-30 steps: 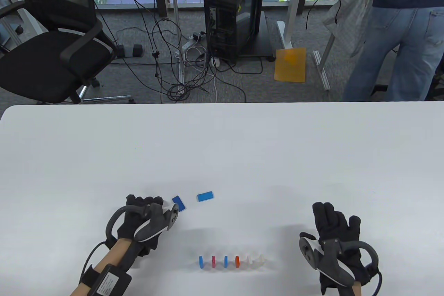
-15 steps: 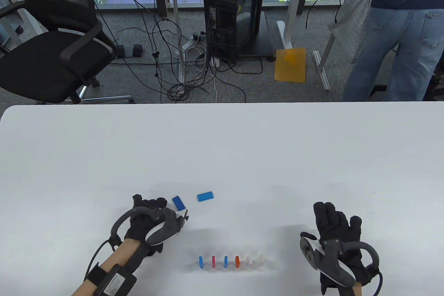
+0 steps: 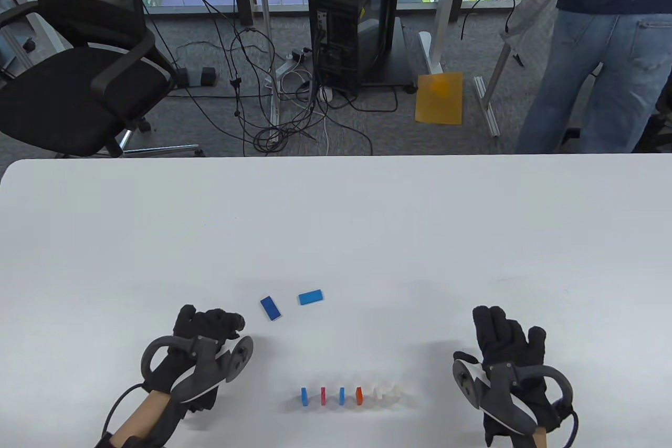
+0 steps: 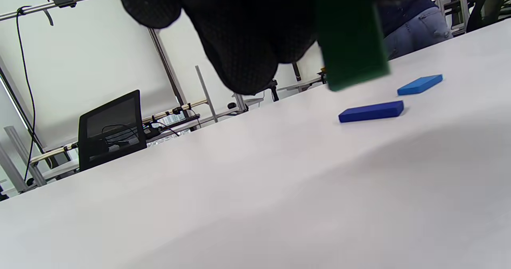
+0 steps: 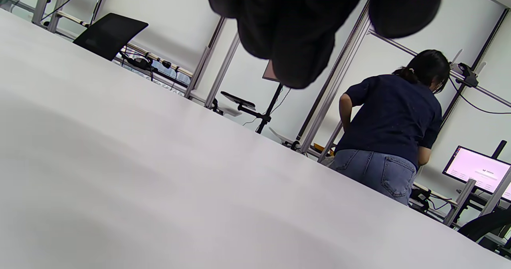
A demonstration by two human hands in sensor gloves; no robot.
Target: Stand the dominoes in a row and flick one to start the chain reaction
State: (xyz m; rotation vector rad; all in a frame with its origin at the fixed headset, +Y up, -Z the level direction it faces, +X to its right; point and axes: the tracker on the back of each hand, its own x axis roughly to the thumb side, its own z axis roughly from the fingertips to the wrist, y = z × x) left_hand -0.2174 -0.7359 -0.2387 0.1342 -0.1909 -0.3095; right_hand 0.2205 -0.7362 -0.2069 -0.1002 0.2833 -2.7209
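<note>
A row of several dominoes (image 3: 342,395) stands near the table's front edge: blue, red, blue, orange, then white ones. A dark blue domino (image 3: 270,307) (image 4: 370,111) and a lighter blue domino (image 3: 311,297) (image 4: 420,84) lie flat behind the row. My left hand (image 3: 231,324) hovers left of them with curled fingers (image 4: 247,41). It grips a green domino (image 4: 351,41), which hangs upright above the table in the left wrist view and is hidden in the table view. My right hand (image 3: 504,335) rests flat on the table right of the row, fingers straight, holding nothing.
The white table (image 3: 367,217) stretches far beyond the dominoes. Past its far edge are a black office chair (image 3: 79,85), cables, a computer tower (image 3: 352,17) and a person in jeans (image 3: 593,49) standing with their back turned.
My left hand has drawn back to the left and toward the front edge, away from the dark blue domino. The right hand and the row have not moved.
</note>
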